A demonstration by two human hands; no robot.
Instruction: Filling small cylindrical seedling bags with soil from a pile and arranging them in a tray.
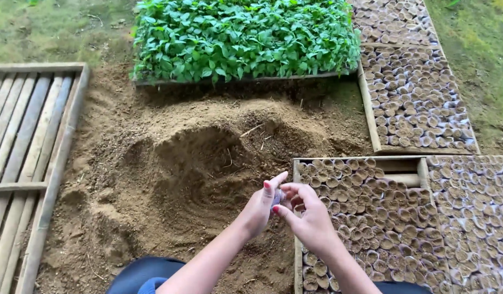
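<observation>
Together, both hands (287,207) pinch a small bag (277,197).

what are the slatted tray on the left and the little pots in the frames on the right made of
The empty slatted tray on the left looks like weathered grey-brown wood or split bamboo: long rounded slats in a plank frame, matt and unpainted. The small soil-filled pots seem to be thin, pale, translucent plastic bags or sleeves, going by their crinkled whitish rims, though they are too small to be sure. Their frame looks like bare wood.

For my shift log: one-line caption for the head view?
Left hand and right hand pinch a small pale pot between a soil heap and a tray of filled pots.
</observation>
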